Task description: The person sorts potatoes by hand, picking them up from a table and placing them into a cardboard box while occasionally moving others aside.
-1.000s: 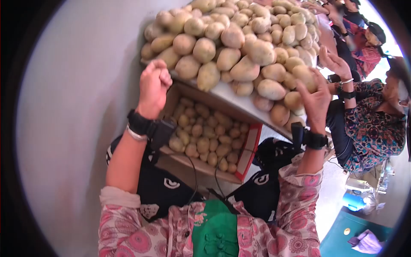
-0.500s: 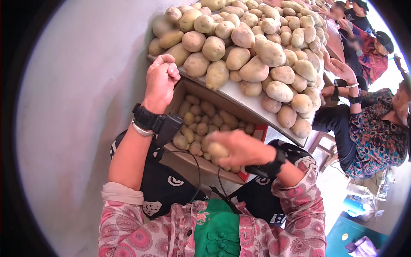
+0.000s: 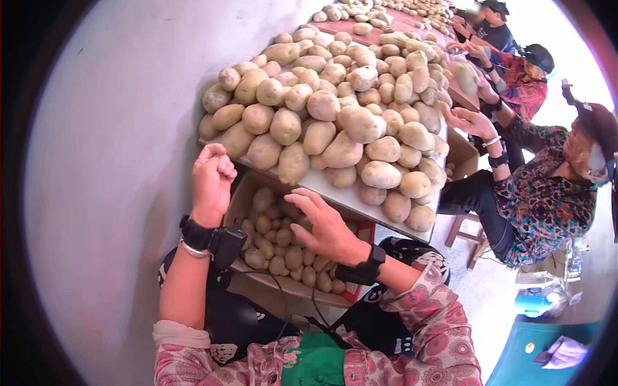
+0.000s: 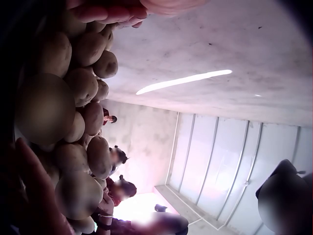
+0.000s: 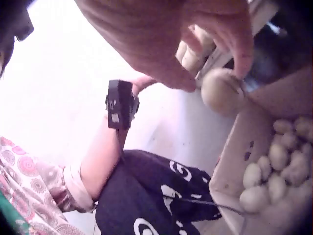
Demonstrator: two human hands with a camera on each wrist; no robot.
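Observation:
My left hand (image 3: 212, 180) is held up beside the near left corner of the potato pile (image 3: 322, 106), fingers loosely curled with nothing in them. In the left wrist view its fingers (image 4: 105, 13) show at the top edge. My right hand (image 3: 331, 231) hovers over a cardboard box (image 3: 290, 289) of smaller potatoes, its fingers and thumb spread apart. In the right wrist view, one potato (image 5: 222, 93) is just past its fingertips, above the box's wall. A large potato (image 3: 294, 163) juts over the table edge above the box.
The white table (image 3: 367, 196) carries the heap. At left is a plain wall (image 3: 129, 128). A seated person in a patterned shirt (image 3: 541, 193) reaches in from the right, with other people farther back. A cable (image 3: 283, 302) crosses my lap near the box.
My right hand went from the pile's right side down over the box with a potato, then moved up and left with its fingers spreading. My left hand stays curled beside the pile.

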